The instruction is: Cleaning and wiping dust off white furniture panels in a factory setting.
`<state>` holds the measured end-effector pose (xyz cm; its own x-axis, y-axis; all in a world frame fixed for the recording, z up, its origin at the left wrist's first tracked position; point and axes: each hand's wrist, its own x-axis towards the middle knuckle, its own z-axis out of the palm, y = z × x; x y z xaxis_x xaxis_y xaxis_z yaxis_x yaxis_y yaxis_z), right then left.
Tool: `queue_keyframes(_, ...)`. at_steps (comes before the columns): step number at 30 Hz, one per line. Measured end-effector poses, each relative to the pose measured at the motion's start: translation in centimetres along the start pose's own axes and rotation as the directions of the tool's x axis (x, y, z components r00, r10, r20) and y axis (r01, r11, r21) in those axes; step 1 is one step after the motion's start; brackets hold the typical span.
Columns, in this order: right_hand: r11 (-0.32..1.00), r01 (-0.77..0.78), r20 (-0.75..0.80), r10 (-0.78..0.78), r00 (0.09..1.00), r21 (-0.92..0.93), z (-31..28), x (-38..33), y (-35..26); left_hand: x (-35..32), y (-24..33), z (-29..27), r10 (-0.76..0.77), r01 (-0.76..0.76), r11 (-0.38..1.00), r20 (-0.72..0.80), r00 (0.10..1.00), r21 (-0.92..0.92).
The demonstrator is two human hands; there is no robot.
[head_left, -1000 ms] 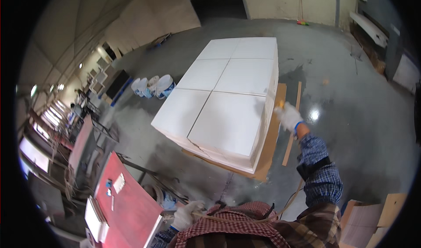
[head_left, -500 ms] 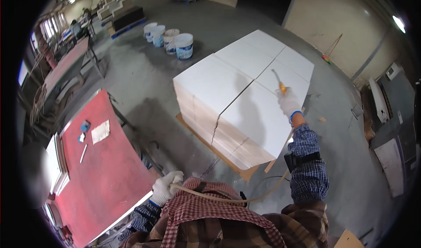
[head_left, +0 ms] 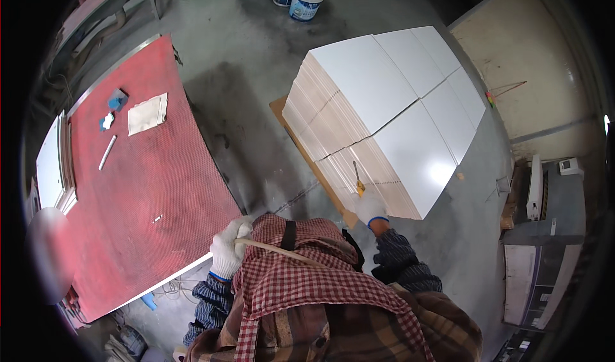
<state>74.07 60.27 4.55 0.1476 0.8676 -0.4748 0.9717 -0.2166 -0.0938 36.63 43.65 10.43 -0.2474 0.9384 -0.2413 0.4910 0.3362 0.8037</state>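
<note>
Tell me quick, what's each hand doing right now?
Left hand: closed, holding a pale hose.
Right hand: closed, holding a yellow-handled tool with a thin shaft.

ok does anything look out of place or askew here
Slightly: the seam down the near side of the white panel stack runs jagged, not straight, so its layers look uneven. Small white bits also lie loose on the red tabletop.

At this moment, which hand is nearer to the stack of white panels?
Right. The right hand, gripping a yellow-handled tool, is at the near side of the stack of white panels. The left hand is farther off, beside a corner of the red tabletop.
</note>
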Motion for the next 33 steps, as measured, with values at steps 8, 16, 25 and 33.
queue_keyframes(8,0.994,-0.047,0.183,0.064,0.981,-0.099,3.8,1.3,-4.0,0.0,-0.8,-1.4,-0.004,0.001,0.996,-0.042,0.999,-0.085)
queue_keyframes(16,0.926,0.323,0.081,-0.312,0.946,-0.194,-9.8,6.3,-11.5,-0.2,-1.3,-2.0,-0.106,0.072,0.958,-0.112,0.988,-0.276)
queue_keyframes(25,0.617,0.498,0.433,-0.267,0.861,-0.61,-27.6,13.9,-34.1,1.8,0.0,-1.0,-0.093,0.05,0.986,-0.271,0.958,-0.162)
queue_keyframes(33,0.336,0.626,0.642,-0.077,0.763,-0.704,-23.0,29.0,-55.2,8.5,3.3,0.6,-0.66,0.567,0.646,-0.001,0.751,-0.511)
